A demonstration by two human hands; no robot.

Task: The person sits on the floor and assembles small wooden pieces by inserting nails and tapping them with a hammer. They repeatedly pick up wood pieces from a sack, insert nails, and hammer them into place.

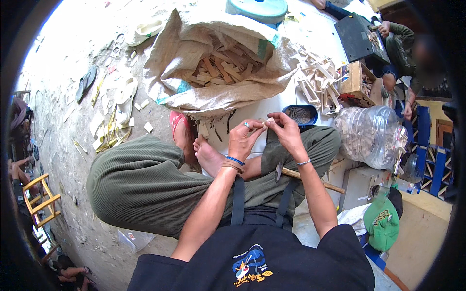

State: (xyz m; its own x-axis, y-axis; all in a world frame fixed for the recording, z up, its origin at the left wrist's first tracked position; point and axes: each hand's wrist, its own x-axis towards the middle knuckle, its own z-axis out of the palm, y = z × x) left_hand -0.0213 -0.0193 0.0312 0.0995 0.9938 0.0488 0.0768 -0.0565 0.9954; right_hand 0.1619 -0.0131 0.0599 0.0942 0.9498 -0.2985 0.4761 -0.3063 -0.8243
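Left hand (243,138) and right hand (287,135) meet in front of someone's bent legs (150,184), fingertips pinched on a small wooden piece (269,120) directly between them, neither hand clearly nearer. It looks pale and blocky; its long axis I can't tell. Nails (299,114) lie just beyond the right hand.

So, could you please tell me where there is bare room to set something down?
The floor at the left looks mostly bare between the wooden stool and the green-trousered knee. It is crowded on the right, where loose wood pieces, a blue tray, a wooden box and a clear jug sit close together.
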